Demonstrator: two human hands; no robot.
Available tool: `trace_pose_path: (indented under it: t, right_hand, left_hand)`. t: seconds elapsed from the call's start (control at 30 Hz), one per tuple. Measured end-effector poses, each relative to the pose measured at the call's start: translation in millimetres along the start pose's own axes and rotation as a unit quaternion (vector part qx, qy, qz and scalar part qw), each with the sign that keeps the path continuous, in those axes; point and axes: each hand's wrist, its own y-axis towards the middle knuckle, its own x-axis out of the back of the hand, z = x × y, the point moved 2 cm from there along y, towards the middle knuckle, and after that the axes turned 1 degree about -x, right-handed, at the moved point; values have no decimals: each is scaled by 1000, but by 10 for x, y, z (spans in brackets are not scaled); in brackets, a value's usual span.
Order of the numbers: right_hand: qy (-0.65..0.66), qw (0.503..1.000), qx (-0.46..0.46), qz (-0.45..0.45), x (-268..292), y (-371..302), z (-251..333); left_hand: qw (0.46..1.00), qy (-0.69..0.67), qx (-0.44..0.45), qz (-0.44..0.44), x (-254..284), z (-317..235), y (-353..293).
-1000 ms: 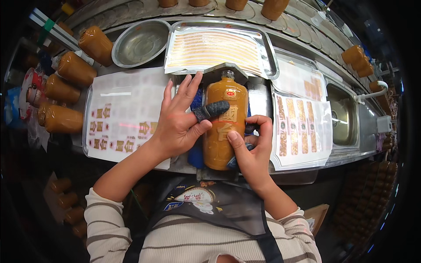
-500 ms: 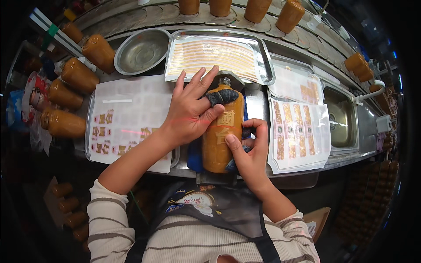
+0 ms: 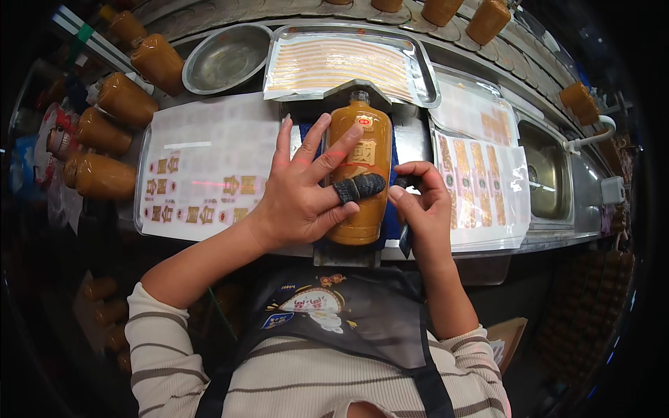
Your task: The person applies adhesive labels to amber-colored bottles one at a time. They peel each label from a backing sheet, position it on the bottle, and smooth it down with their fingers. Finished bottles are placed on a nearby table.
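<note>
An amber-brown bottle point(image 3: 355, 226) with a clear neck lies on its back on a blue cloth point(image 3: 391, 150) in a metal holder point(image 3: 346, 258). Gold characters and a small red-and-gold emblem show on its front. My left hand point(image 3: 296, 188) is spread over the bottle's left side, its index finger in a dark knitted finger sleeve resting across the front below the upper character. Beside the bottle's right edge, my right hand point(image 3: 428, 209) has thumb and fingers closed on a dark tool point(image 3: 405, 240), mostly hidden, whose kind I cannot make out.
A sheet of gold decals point(image 3: 202, 174) lies at left, with several brown bottles point(image 3: 104, 175) beyond it. Behind are a steel bowl point(image 3: 226, 59) and a tray point(image 3: 426, 73) of gold strips. Patterned decal sheets point(image 3: 481, 230) and a sink point(image 3: 547, 188) are at right.
My left hand has slid down from the bottle's upper part, uncovering the emblem. My right hand has shifted off the bottle's front to its right. The bottle appears higher in view.
</note>
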Motion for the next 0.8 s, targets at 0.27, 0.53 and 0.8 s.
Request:
trace_pose_path:
  t: [0.27,0.53,0.8]
  right_hand:
    - [-43,997,43,-37,-163,45,-51]
    - [-58,996,54,-33,-157,74,-118]
    - [7,996,-60,-58,175,166,-110]
  left_hand:
    - [992,-55,69,-87,-162,314,61]
    - [979,-125,121,-107,-175,294,-133]
    - [991,-82,82,-66,-215,104,-226]
